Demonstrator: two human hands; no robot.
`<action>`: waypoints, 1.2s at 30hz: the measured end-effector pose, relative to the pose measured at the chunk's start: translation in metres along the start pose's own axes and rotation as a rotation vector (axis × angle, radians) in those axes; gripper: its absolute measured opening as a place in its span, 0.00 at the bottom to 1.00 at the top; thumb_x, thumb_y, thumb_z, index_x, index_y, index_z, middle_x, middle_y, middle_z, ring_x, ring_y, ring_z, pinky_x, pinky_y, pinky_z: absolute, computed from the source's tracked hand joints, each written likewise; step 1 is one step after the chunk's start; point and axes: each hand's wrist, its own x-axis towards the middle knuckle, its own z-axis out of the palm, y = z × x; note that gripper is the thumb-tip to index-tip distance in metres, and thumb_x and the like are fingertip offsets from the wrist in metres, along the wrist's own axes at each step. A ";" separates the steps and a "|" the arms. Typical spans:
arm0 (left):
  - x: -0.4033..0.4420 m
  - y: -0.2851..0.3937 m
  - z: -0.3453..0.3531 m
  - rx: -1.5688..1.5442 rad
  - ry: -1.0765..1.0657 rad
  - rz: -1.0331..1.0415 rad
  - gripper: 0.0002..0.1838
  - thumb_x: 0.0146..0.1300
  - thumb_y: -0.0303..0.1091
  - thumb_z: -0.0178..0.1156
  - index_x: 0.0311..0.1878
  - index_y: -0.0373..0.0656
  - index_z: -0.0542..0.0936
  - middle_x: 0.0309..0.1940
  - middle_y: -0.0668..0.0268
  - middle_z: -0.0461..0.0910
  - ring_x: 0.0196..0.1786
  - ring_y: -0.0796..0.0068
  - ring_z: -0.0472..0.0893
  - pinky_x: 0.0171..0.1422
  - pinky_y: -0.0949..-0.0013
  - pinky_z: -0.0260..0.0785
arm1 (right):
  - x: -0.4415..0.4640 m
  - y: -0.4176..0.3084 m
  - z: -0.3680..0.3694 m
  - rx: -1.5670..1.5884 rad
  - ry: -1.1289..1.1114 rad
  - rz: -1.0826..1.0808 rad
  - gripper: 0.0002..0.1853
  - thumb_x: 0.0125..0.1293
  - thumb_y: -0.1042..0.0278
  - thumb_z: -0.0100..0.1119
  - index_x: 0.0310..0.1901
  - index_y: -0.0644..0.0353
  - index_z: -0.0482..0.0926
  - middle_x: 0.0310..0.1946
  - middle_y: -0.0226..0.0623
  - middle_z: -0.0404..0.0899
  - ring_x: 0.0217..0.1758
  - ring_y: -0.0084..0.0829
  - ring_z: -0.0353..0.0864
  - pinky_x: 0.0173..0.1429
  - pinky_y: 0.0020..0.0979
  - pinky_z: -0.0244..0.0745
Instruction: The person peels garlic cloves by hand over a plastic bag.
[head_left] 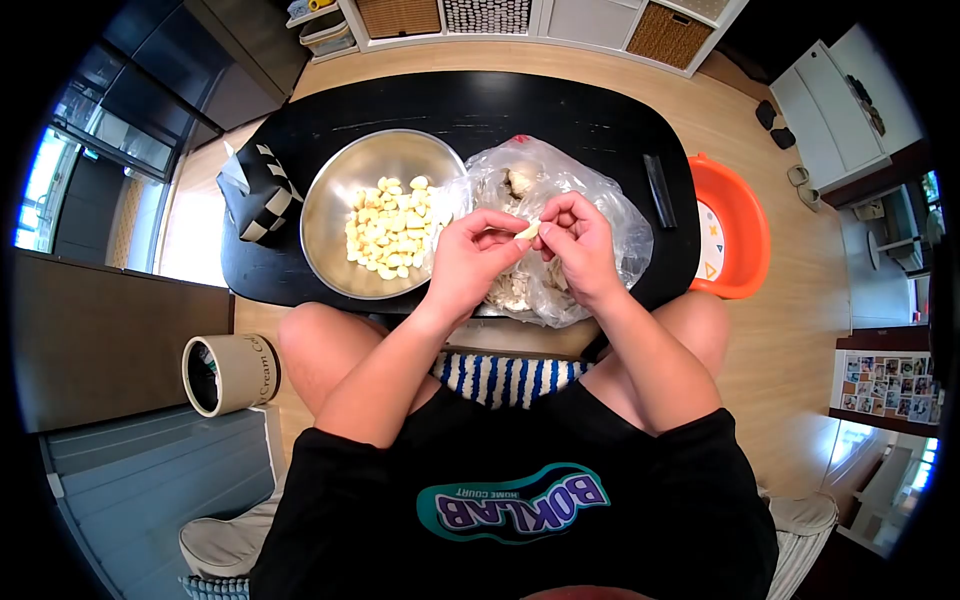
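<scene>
A pale garlic clove (529,231) is pinched between my two hands, above an open clear plastic bag (615,215). My left hand (470,262) has its fingers closed on the clove's left side. From the other side, my right hand (580,250) grips it with thumb and curled fingers. Inside the bag lie a whole garlic bulb (522,180) and loose papery skins (510,293). To the left, a wide steel bowl (328,185) holds many peeled garlic cloves (388,228). The bag's edge touches the bowl's right side.
All this stands on a low black table (480,95). A checkered tissue box (265,198) sits at its left end, and a dark narrow object (659,190) lies on the right. An orange tub (748,230) is on the floor beside it. A beige bin (245,375) stands at lower left.
</scene>
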 end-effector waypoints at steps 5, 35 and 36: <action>0.001 -0.003 0.000 -0.027 -0.003 0.034 0.11 0.62 0.16 0.65 0.48 0.31 0.81 0.45 0.63 0.82 0.44 0.80 0.82 0.52 0.78 0.75 | -0.001 0.001 0.001 -0.019 0.001 -0.031 0.04 0.68 0.78 0.56 0.43 0.61 0.73 0.33 0.30 0.77 0.34 0.18 0.79 0.35 0.20 0.72; 0.004 -0.027 -0.011 0.339 -0.107 0.299 0.10 0.60 0.16 0.66 0.45 0.33 0.82 0.51 0.61 0.77 0.50 0.77 0.81 0.53 0.77 0.77 | 0.001 0.016 0.000 -0.208 0.077 -0.266 0.08 0.62 0.85 0.52 0.39 0.61 0.73 0.30 0.22 0.70 0.32 0.10 0.66 0.35 0.16 0.60; 0.004 -0.028 -0.011 0.326 -0.109 0.295 0.09 0.61 0.17 0.66 0.45 0.33 0.82 0.52 0.61 0.77 0.50 0.78 0.81 0.53 0.77 0.77 | 0.000 0.016 0.000 -0.236 0.087 -0.288 0.08 0.61 0.85 0.52 0.39 0.61 0.73 0.30 0.22 0.70 0.31 0.10 0.65 0.34 0.16 0.59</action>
